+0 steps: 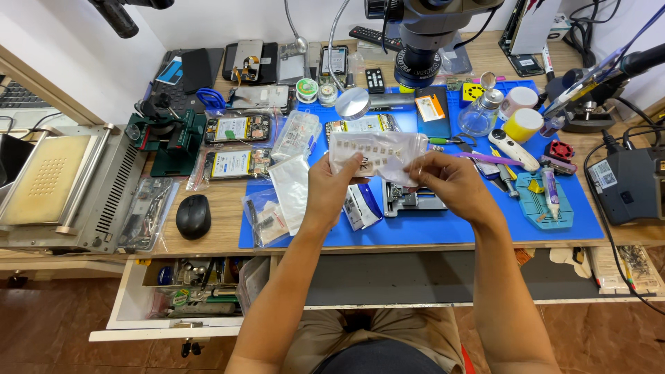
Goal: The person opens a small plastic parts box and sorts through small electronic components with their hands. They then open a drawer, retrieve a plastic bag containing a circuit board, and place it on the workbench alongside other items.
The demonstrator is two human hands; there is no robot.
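Both hands hold a clear plastic bag (377, 154) above the blue mat (485, 221) on the bench. The bag is crinkled and translucent, showing rows of small tan pieces inside. The left hand (331, 187) fingers pinch its lower edge, and the right hand (450, 181) fingers grip its right side.

Computer mouse (193, 215) lies left of the work mat (443, 225).

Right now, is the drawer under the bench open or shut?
Open: the white drawer is pulled out below the bench edge, tools visible inside, left of the person's left hand.
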